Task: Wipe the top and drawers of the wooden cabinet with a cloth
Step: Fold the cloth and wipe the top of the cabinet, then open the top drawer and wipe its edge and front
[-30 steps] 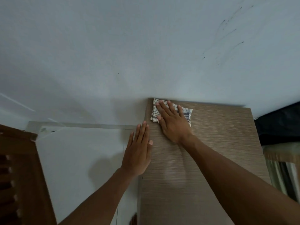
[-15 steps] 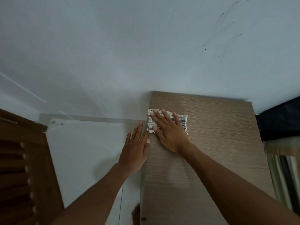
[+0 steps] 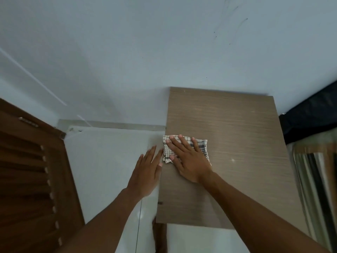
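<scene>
The wooden cabinet's top (image 3: pixel 237 136) is a grey-brown woodgrain panel seen from above, set against the wall. A folded white cloth with a dark check pattern (image 3: pixel 201 146) lies on it near the left edge, about halfway along. My right hand (image 3: pixel 189 159) presses flat on the cloth with fingers spread, covering most of it. My left hand (image 3: pixel 147 172) is open and flat, held just beside the cabinet's left edge with its fingertips next to the cloth. The drawers are hidden below the top.
A pale blue wall (image 3: pixel 127 52) runs behind the cabinet. A dark brown louvred wooden door (image 3: pixel 32 179) stands at the left. White floor tiles (image 3: pixel 109 161) lie below. A dark object (image 3: pixel 310 117) and striped fabric (image 3: pixel 317 189) sit at the right.
My right hand has slid the cloth from the back left corner toward me along the left edge. My left hand has followed beside the edge. The view has tilted down.
</scene>
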